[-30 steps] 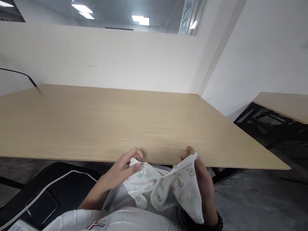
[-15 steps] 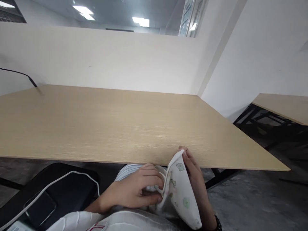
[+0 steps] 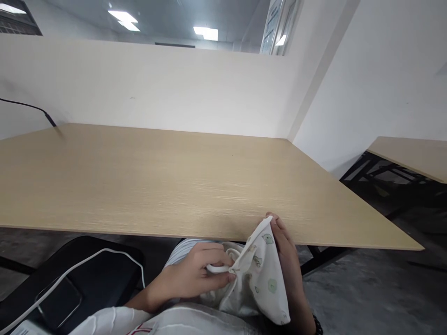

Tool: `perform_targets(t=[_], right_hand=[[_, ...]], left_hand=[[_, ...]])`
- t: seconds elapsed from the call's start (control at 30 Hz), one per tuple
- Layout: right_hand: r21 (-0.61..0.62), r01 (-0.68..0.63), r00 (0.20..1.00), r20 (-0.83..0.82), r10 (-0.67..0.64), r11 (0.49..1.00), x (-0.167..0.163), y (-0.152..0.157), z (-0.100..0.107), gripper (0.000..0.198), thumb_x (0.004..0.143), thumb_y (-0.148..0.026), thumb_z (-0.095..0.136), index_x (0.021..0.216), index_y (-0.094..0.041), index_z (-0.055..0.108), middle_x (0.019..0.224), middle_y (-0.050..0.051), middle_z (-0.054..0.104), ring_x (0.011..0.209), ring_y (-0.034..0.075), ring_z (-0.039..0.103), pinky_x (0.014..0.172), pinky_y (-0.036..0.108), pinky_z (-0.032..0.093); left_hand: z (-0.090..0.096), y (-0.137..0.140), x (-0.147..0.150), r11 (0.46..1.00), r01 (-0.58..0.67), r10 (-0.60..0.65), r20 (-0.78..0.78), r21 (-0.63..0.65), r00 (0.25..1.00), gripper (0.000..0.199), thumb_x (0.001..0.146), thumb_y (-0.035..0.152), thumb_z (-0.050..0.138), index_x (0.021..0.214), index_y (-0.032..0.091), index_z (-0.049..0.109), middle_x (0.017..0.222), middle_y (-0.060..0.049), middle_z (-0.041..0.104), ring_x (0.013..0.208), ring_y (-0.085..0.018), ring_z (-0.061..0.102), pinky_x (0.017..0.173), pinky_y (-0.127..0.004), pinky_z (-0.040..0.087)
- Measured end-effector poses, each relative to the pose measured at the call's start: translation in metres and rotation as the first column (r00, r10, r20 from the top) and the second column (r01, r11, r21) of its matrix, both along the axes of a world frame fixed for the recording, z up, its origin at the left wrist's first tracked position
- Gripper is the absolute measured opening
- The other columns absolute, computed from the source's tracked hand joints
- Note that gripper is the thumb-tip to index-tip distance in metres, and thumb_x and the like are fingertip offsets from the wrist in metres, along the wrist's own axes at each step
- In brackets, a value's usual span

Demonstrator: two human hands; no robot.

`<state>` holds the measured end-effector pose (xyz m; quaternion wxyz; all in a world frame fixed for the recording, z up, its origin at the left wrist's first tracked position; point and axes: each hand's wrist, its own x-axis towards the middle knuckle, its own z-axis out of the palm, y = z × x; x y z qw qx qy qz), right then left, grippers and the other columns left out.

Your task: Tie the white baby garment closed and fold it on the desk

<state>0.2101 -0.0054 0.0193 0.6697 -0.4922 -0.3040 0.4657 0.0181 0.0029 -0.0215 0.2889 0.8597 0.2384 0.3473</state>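
Observation:
A white cloth pouch with small green and brown printed figures is held over my lap at the table's front edge. My right hand is closed on its upper corner, fingers behind the cloth and thumb in front. At the pouch's left edge, my left hand is closed, thumb and fingertips against the cloth. A smooth white cord-like piece shows between that thumb and the fingers and runs to the pouch's edge. Its far end is hidden, and I cannot make out whether it is part of the pouch.
The wooden table stretches ahead to a white partition. A black chair or bag-like surface is at the lower left, with a white cable across it. A thin black stalk stands at the far left. Another table is at the right.
My right hand and the pouch's upper corner have shifted slightly right. The left fingers have drawn together at the pouch's edge, and the white cord-like piece now shows between them.

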Motion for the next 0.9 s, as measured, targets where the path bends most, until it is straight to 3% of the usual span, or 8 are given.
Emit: perform_targets(t=[0.3,0.43,0.53,0.6,0.63,0.7,0.8,0.9], right_hand=[[0.132,-0.134,0.967,-0.198,0.158,0.982,0.01,-0.003,0.001,0.03,0.084,-0.04,0.07,0.075,-0.025,0.046,0.058,-0.007,0.036,0.047,0.012,0.029,0.043,0.023,0.032],[0.247,-0.263,0.916,-0.238,0.322,0.933,0.013,-0.008,-0.009,0.023,0.087,-0.04,0.066,0.082,-0.025,0.05,0.06,-0.006,0.044,0.05,0.012,0.04,0.048,0.022,0.037],[0.317,-0.562,0.808,0.013,0.59,0.764,0.016,-0.013,-0.011,0.017,0.091,-0.039,0.062,0.084,-0.023,0.06,0.066,-0.001,0.055,0.06,0.015,0.051,0.058,0.027,0.043],[0.236,-0.775,0.631,0.331,0.702,0.586,0.022,-0.013,-0.008,0.018,0.092,-0.037,0.061,0.088,-0.021,0.068,0.074,0.004,0.063,0.071,0.018,0.057,0.069,0.03,0.046],[0.163,-0.83,0.542,0.465,0.7,0.534,0.026,-0.012,-0.007,0.019,0.093,-0.035,0.06,0.092,-0.02,0.071,0.081,0.006,0.066,0.077,0.019,0.059,0.075,0.032,0.047],[0.031,-0.834,0.455,0.604,0.655,0.551,0.04,-0.008,-0.006,0.022,0.095,-0.033,0.057,0.103,-0.021,0.074,0.095,0.007,0.07,0.09,0.022,0.062,0.085,0.034,0.047],[-0.101,-0.756,0.479,0.588,0.652,0.647,0.068,-0.001,-0.015,0.029,0.097,-0.036,0.054,0.116,-0.025,0.072,0.116,0.008,0.07,0.111,0.024,0.06,0.101,0.037,0.043],[-0.223,-0.758,0.433,0.53,0.729,0.613,0.093,0.005,-0.033,0.036,0.097,-0.039,0.055,0.127,-0.026,0.067,0.13,0.008,0.065,0.124,0.026,0.055,0.109,0.042,0.038]], left_hand=[[-0.005,0.0,0.0,0.989,-0.138,0.142,0.094,-0.054,0.985,0.025,0.095,0.033,0.056,0.098,0.017,0.075,0.07,-0.005,0.07,0.058,-0.013,0.057,0.055,-0.023,0.043],[0.002,0.0,0.0,0.994,0.039,-0.036,0.033,-0.099,0.999,0.028,0.096,0.035,0.056,0.105,0.018,0.075,0.074,-0.006,0.072,0.063,-0.014,0.062,0.061,-0.025,0.048],[0.008,0.0,0.001,0.921,0.335,-0.344,-0.008,-0.199,0.939,0.028,0.092,0.041,0.059,0.099,0.02,0.077,0.076,-0.007,0.073,0.066,-0.017,0.065,0.064,-0.026,0.05],[0.011,0.001,0.003,0.829,0.485,-0.504,0.005,-0.278,0.864,0.028,0.091,0.044,0.06,0.094,0.022,0.077,0.075,-0.007,0.073,0.063,-0.016,0.063,0.061,-0.026,0.049],[0.011,0.001,0.003,0.796,0.521,-0.543,0.015,-0.308,0.839,0.029,0.09,0.044,0.059,0.092,0.022,0.077,0.073,-0.007,0.072,0.061,-0.016,0.062,0.059,-0.026,0.048],[0.012,0.001,0.003,0.773,0.538,-0.56,0.035,-0.336,0.828,0.03,0.09,0.045,0.058,0.086,0.021,0.076,0.065,-0.006,0.068,0.055,-0.014,0.056,0.054,-0.025,0.046],[0.012,0.001,0.0,0.745,0.554,-0.576,0.06,-0.371,0.815,0.031,0.086,0.046,0.059,0.076,0.02,0.071,0.053,-0.002,0.056,0.046,-0.012,0.047,0.045,-0.025,0.039],[0.012,0.001,-0.001,0.694,0.584,-0.611,0.086,-0.42,0.787,0.025,0.084,0.042,0.059,0.072,0.02,0.065,0.052,-0.001,0.053,0.043,-0.011,0.045,0.041,-0.025,0.037]])
